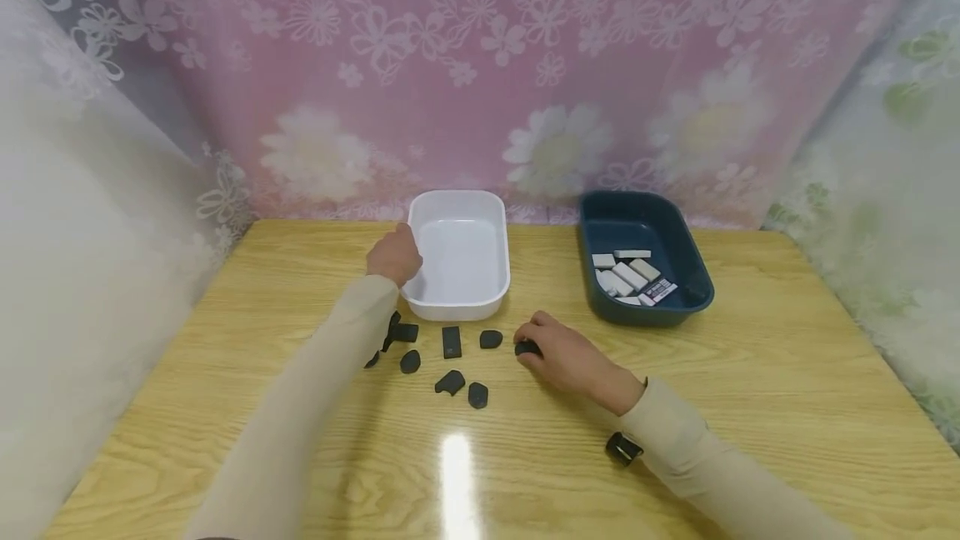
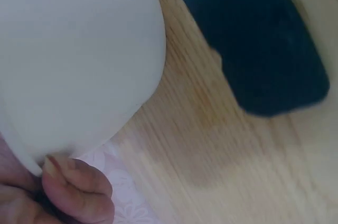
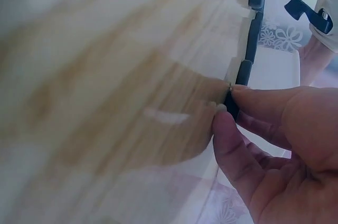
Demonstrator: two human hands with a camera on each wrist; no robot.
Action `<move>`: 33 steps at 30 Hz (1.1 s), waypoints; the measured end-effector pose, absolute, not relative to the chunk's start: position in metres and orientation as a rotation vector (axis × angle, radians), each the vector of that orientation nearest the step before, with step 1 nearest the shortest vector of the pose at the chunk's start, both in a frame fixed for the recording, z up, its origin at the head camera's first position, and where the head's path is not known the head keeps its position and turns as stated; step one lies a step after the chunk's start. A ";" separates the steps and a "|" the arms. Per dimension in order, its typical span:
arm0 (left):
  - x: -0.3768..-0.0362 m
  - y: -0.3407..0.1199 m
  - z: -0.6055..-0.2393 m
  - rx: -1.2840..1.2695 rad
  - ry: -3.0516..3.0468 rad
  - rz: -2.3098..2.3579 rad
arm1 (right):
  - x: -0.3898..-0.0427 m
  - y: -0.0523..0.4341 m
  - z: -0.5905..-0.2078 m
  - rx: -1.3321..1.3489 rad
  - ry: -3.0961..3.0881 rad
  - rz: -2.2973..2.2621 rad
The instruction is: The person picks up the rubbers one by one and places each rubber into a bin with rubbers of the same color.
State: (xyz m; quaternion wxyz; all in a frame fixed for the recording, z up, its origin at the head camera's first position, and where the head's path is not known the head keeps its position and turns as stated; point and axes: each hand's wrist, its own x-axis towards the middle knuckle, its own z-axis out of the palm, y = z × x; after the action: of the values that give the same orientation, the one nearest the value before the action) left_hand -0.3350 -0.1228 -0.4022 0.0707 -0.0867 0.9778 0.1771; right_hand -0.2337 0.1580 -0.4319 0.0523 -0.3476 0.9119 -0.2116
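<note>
My left hand (image 1: 393, 257) grips the left rim of a white tub (image 1: 461, 273), which has nothing inside; in the left wrist view its fingers (image 2: 74, 192) curl at the tub's edge (image 2: 79, 65). With thumb and fingertips, my right hand (image 1: 558, 354) pinches a small black piece (image 1: 527, 349) against the wooden table, just in front of the tub. The right wrist view shows that piece (image 3: 231, 105) on edge between the fingertips (image 3: 224, 123). Several more black pieces (image 1: 451, 341) lie scattered between my two arms.
A dark blue tub (image 1: 675, 227) at the back right holds several white blocks (image 1: 628, 275). A flowered curtain closes off the back and both sides of the wooden table (image 1: 787, 373). A small black object (image 1: 622, 448) sits by my right sleeve.
</note>
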 end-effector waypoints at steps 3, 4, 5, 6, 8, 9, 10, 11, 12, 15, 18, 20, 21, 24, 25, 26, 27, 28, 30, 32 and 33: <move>-0.332 -0.122 -0.402 -0.286 2.953 0.568 | -0.234 0.157 -0.429 -1.063 2.753 -0.632; -0.332 -0.122 -0.402 -0.290 2.955 0.578 | -0.234 0.157 -0.428 -1.061 2.742 -0.631; -0.332 -0.121 -0.402 -0.296 2.955 0.587 | -0.235 0.158 -0.427 -1.062 2.732 -0.626; -0.331 -0.121 -0.402 -0.305 2.953 0.596 | -0.235 0.158 -0.426 -1.064 2.721 -0.622; -0.331 -0.120 -0.402 -0.320 2.948 0.608 | -0.236 0.159 -0.423 -1.087 2.700 -0.621; -0.331 -0.121 -0.403 -0.326 2.946 0.608 | -0.237 0.160 -0.420 -1.097 2.692 -0.633; -0.331 -0.121 -0.403 -0.333 2.944 0.604 | -0.239 0.160 -0.416 -1.111 2.688 -0.656; -0.332 -0.121 -0.404 -0.337 2.942 0.601 | -0.241 0.161 -0.411 -1.122 2.685 -0.689; -0.332 -0.121 -0.404 -0.342 2.940 0.604 | -0.243 0.160 -0.406 -1.131 2.687 -0.724; -0.332 -0.121 -0.403 -0.356 2.935 0.621 | -0.252 0.155 -0.387 -1.138 2.698 -0.854; -0.331 -0.120 -0.403 -0.366 2.926 0.635 | -0.263 0.144 -0.373 -1.146 2.701 -0.932; -0.331 -0.120 -0.403 -0.377 2.923 0.632 | -0.270 0.134 -0.368 -1.159 2.698 -0.945; -0.330 -0.120 -0.403 -0.381 2.922 0.627 | -0.274 0.128 -0.367 -1.160 2.696 -0.939; -0.331 -0.119 -0.404 -0.394 2.929 0.613 | -0.285 0.112 -0.367 -1.181 2.707 -0.873; -0.331 -0.119 -0.405 -0.395 2.933 0.611 | -0.289 0.107 -0.368 -1.187 2.713 -0.842; -0.332 -0.119 -0.406 -0.400 2.937 0.607 | -0.292 0.102 -0.370 -1.191 2.716 -0.814; -0.333 -0.119 -0.407 -0.402 2.939 0.602 | -0.296 0.098 -0.371 -1.203 2.721 -0.775; -0.334 -0.119 -0.408 -0.407 2.940 0.598 | -0.300 0.094 -0.373 -1.212 2.723 -0.738; -0.335 -0.118 -0.408 -0.414 2.943 0.592 | -0.306 0.086 -0.377 -1.221 2.716 -0.667; -0.335 -0.118 -0.407 -0.423 2.944 0.588 | -0.312 0.079 -0.380 -1.207 2.703 -0.601; -0.334 -0.118 -0.407 -0.426 2.947 0.585 | -0.314 0.076 -0.381 -1.196 2.695 -0.571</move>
State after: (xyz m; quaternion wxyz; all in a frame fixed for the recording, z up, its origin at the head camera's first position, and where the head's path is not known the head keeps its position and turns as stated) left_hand -0.3344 -0.1183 -0.4069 0.0537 -0.1400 0.9697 0.1926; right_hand -0.3136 0.0762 -0.3807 0.0690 -0.3973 0.8952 -0.1897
